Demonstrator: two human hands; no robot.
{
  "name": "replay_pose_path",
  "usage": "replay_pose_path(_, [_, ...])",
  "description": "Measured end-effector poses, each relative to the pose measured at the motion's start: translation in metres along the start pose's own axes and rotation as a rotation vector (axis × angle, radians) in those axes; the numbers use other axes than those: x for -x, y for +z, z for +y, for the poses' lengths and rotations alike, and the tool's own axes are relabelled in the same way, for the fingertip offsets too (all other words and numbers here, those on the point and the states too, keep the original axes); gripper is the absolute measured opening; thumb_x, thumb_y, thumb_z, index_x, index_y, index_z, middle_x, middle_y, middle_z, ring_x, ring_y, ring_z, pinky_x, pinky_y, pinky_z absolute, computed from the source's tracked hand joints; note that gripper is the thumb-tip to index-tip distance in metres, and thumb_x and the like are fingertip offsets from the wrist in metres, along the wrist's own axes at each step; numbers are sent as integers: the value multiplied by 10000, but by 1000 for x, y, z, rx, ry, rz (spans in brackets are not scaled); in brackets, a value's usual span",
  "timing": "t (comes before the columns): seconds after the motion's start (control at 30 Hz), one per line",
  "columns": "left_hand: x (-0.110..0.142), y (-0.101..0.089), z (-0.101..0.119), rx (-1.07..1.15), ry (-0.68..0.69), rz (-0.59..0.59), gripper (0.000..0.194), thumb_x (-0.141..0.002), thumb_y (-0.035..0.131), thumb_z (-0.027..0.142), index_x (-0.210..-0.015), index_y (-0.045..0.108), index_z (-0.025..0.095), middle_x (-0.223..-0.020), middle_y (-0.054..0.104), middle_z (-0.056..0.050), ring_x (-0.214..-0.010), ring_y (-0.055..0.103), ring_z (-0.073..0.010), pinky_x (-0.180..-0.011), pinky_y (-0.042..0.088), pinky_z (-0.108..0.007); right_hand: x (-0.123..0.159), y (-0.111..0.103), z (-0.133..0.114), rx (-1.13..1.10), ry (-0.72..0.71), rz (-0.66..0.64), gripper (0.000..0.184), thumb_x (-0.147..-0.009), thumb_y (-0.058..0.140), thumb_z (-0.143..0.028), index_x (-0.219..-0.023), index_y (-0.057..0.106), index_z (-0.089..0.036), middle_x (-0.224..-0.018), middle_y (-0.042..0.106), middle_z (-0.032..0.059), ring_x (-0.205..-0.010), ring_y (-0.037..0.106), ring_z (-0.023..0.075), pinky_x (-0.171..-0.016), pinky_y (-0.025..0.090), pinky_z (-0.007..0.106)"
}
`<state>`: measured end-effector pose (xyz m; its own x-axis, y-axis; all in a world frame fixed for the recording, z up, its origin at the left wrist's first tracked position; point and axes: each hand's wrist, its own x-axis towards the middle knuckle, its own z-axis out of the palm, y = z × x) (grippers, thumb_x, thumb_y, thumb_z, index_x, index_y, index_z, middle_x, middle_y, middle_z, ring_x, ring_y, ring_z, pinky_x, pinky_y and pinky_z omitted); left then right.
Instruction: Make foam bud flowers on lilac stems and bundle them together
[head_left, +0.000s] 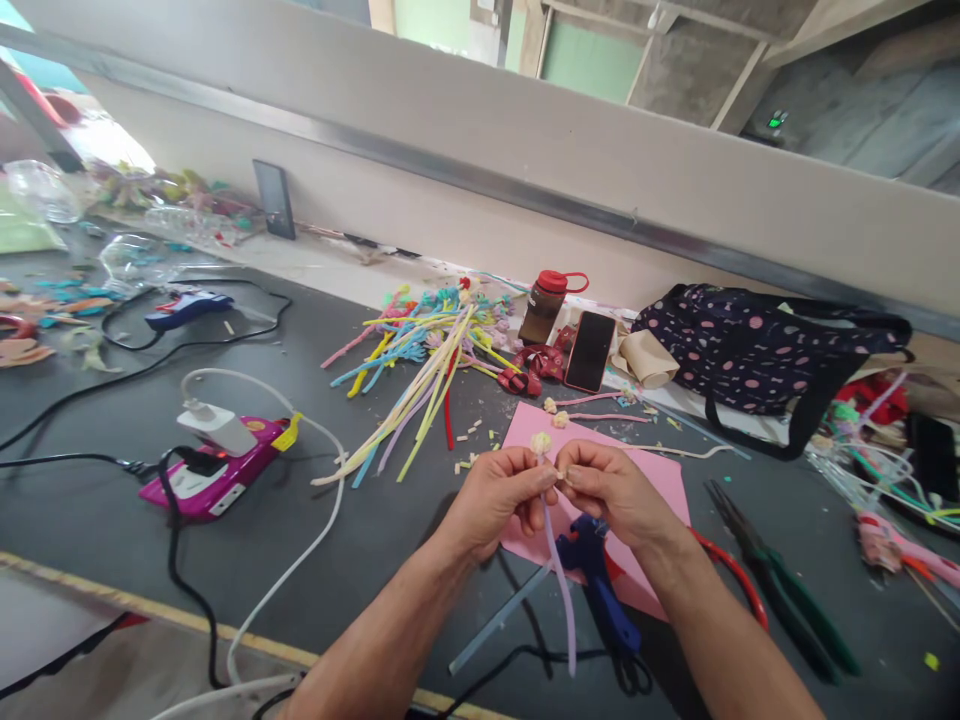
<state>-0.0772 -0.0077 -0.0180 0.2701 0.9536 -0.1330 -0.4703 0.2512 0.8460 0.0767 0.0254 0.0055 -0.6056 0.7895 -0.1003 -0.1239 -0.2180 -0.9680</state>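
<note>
My left hand [495, 495] pinches a lavender pipe-cleaner stem [559, 590] just below a pale yellow flower head [540, 442]. The stem hangs down toward the table's front edge. At the left fingertips, my right hand [611, 488] has its thumb and forefinger closed on a small cream piece [561, 476], whose kind is too small to tell. Under both hands lies a pink sheet [525, 425]. A blue glue gun [596, 575] with a clear glue stick [495, 622] rests below them, partly on the sheet.
Pliers [780, 580] and a red handle [739, 575] lie to the right. Colourful pipe cleaners [420, 370] are piled behind my hands, near a bottle [544, 305], a phone [591, 350] and a patterned bag [750, 350]. A magenta power strip [225, 470] with cables sits left.
</note>
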Motion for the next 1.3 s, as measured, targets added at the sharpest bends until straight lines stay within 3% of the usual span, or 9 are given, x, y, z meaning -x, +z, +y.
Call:
replay_pose_path(0.17, [0,1,1,-6,-1,16,231,-725,642,313,-629,562,118,-552,598,5,-314,452,-38,-326,334,-149,-2,0,2,-38,21,17,131,-724,634,-242,-684,559,-142,-576,563,-24,-375,332,22,-368,164,170])
replay_pose_path(0.33, [-1,0,0,-39,23,62,257,-727,634,339,-611,566,120,-485,557,19,-311,431,-41,-333,346,-154,1,0,0,122,-24,133,130,-719,652,-253,-695,588,-142,-611,599,-12,-383,382,30,-359,211,165])
replay_pose_path(0.47, [0,1,0,-82,27,48,254,-733,626,345,-626,576,120,-457,546,17,-321,444,-50,-340,334,-150,3,1,-4,266,-67,179,105,-727,628,-227,-672,592,-146,-537,547,-42,-394,390,36,-368,253,162])
replay_pose_path(0.77, [4,3,5,-19,-24,-15,226,-716,646,318,-635,561,125,-523,581,19,-324,446,-32,-345,325,-147,2,-3,-1,155,34,71,208,-707,656,-323,-695,533,-155,-523,542,-42,-363,385,36,-347,233,159])
replay_pose_path(1.07, [5,2,4,-16,-36,-70,212,-715,650,308,-658,564,122,-549,589,15,-339,465,-33,-346,331,-144,3,-4,-2,88,84,12,230,-683,686,-314,-656,535,-143,-512,542,-41,-321,368,20,-317,191,147])
replay_pose_path(1.3, [0,2,2,96,-36,-18,243,-707,651,319,-623,544,118,-529,568,24,-288,363,-2,-290,212,-139,5,7,-3,185,25,146,295,-745,609,-430,-667,518,-160,-567,579,-26,-353,408,38,-333,233,160])
